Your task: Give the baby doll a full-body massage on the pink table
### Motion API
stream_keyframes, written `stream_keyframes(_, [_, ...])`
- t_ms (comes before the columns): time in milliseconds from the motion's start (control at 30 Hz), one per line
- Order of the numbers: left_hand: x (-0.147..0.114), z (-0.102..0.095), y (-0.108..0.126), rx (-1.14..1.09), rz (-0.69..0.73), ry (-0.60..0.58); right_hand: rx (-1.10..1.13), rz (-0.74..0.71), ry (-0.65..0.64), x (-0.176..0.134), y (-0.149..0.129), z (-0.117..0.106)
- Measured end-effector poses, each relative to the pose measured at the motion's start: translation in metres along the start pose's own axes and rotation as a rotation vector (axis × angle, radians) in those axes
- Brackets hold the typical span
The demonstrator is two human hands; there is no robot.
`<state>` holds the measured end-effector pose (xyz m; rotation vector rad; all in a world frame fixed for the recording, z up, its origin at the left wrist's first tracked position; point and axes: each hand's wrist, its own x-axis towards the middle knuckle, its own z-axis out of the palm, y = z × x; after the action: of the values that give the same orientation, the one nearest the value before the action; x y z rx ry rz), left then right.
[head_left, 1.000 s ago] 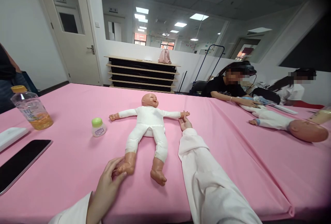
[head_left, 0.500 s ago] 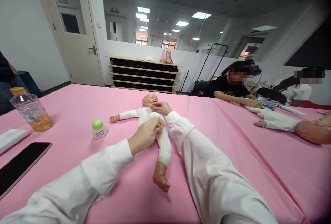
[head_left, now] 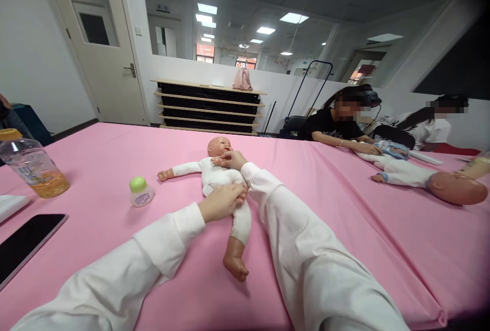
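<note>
A baby doll with a white cloth body lies on its back on the pink-covered table, head at the far end. My left hand is closed round one of the doll's feet, holding that leg bent over its lower body; the toes show beside my fingers. My right hand is closed on the doll's hand at its upper chest, under the chin. Much of that arm is hidden behind my hand and sleeve. The doll's other leg stretches towards me, and its other arm lies out to the left.
Left of the doll stands a small green-lidded jar. Farther left are a drink bottle, a black phone and a white object. Across the table at right, a person in black handles another doll; another person sits beyond.
My left hand has moved right across the doll's lower body with the foot. My right hand has moved slightly down with the doll's hand. The view has shifted a little.
</note>
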<state>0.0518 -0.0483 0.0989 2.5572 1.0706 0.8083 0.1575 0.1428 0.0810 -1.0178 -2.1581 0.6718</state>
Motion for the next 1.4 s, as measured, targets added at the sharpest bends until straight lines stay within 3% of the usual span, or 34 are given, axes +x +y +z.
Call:
stream_keyframes(167, [-0.059, -0.059, 0.015, -0.129, -0.223, 0.339, 0.563, 0.256, 0.499, -0.036, 0.032, -0.035])
stream_keyframes(267, [-0.112, -0.069, 0.021, -0.111, -0.398, 0.348, 0.888, 0.406, 0.667, -0.068, 0.065, -0.055])
stream_keyframes(400, [-0.164, -0.036, 0.024, -0.188, -0.536, 0.268, 1.164, 0.576, 0.837, -0.102, 0.102, -0.060])
stream_keyframes(533, [-0.181, 0.010, 0.029, -0.281, -0.629, 0.247, 1.165, 0.601, 0.821, -0.117, 0.118, -0.051])
stream_keyframes(667, [-0.179, 0.023, 0.037, -0.296, -0.654, 0.229, 1.125, 0.520, 0.815, -0.120, 0.119, -0.046])
stream_keyframes(833, [-0.181, 0.018, 0.036, -0.289, -0.646, 0.238, 1.051, 0.436, 0.820, -0.118, 0.115, -0.046])
stream_keyframes(967, [-0.187, 0.011, 0.029, -0.226, -0.629, 0.322, 1.026, 0.429, 0.852, -0.119, 0.113, -0.045])
stream_keyframes(1100, [-0.177, -0.016, 0.024, -0.152, -0.627, 0.486, 0.928, 0.467, 0.916, -0.105, 0.099, -0.056])
stream_keyframes(1200, [-0.148, -0.048, 0.026, -0.114, -0.585, 0.514, 0.724, 0.298, 0.921, -0.076, 0.066, -0.065])
stream_keyframes(1233, [-0.133, -0.058, 0.028, -0.097, -0.554, 0.502, 0.661, 0.213, 0.887, -0.064, 0.051, -0.065])
stream_keyframes(1333, [-0.080, -0.073, 0.034, -0.099, -0.338, 0.494, 0.527, 0.049, 0.593, -0.029, 0.004, -0.052])
stream_keyframes(1400, [-0.045, -0.069, 0.035, -0.128, -0.178, 0.321, 0.411, 0.049, 0.328, -0.012, -0.019, -0.036])
